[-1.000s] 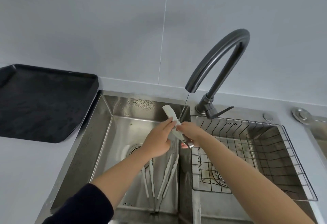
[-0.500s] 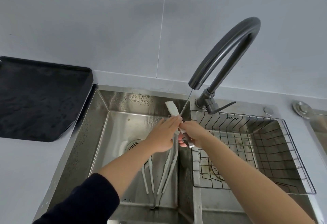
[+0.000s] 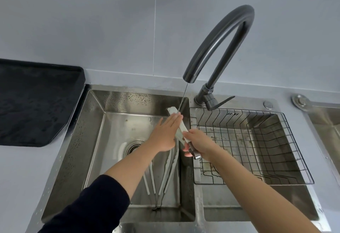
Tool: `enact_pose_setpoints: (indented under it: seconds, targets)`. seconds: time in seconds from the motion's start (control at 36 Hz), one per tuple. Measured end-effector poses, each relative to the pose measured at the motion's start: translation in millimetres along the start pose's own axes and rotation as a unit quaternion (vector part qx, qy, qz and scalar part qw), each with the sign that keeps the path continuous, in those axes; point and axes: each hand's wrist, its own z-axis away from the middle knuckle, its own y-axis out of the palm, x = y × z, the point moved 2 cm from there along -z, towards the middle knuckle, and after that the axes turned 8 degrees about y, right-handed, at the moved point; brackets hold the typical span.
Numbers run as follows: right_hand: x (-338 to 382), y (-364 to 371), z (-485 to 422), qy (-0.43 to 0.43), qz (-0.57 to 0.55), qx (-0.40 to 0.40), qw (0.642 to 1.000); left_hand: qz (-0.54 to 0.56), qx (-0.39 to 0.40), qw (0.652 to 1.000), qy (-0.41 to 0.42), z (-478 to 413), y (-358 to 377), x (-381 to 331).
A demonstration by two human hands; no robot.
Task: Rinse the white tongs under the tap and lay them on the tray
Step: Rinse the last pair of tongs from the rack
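My right hand (image 3: 197, 143) grips the metal handle end of the white tongs (image 3: 179, 131), which point up and away over the left sink basin. A thin stream of water from the dark tap (image 3: 217, 49) falls onto their white tips. My left hand (image 3: 165, 133) lies with straight fingers against the tongs' left side, fingertips near the stream. The black tray (image 3: 36, 102) sits on the counter at the left.
Two more pairs of white tongs (image 3: 160, 175) lie in the left sink basin (image 3: 103, 140) near the drain. A wire rack (image 3: 266, 140) sits in the right basin. The tap lever (image 3: 220, 102) points right. Grey wall behind.
My left hand's fingers have straightened and slid up along the tongs toward the tips. The view has shifted slightly left and down; the tongs stay under the stream.
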Motion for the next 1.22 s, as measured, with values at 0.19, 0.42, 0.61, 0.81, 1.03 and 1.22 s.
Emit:
enact_pose_setpoints:
  seconds: [0.19, 0.42, 0.61, 0.81, 1.03, 1.22]
  targets:
    - [-10, 3, 11, -0.011, -0.006, 0.005, 1.000, -0.008, 0.002, 1.000, -0.012, 0, -5, 6]
    - [-25, 8, 22, -0.012, 0.003, 0.010, 1.000, 0.001, -0.016, 0.999, -0.044, 2, -12, 17]
    - [-29, 7, 27, -0.014, 0.006, 0.002, 1.000, -0.012, -0.013, 0.997, -0.074, 6, -14, 13]
    - [-7, 3, 26, -0.016, -0.029, 0.000, 0.999, -0.050, -0.054, 0.996, 0.042, 18, -12, -9]
    - [-5, 4, 28, -0.031, -0.033, 0.008, 0.999, 0.004, -0.071, 0.997, 0.032, 11, -23, -2]
    - [-20, 3, 35, -0.061, -0.005, -0.013, 0.998, 0.105, -0.048, 0.992, -0.043, -4, -27, 12]
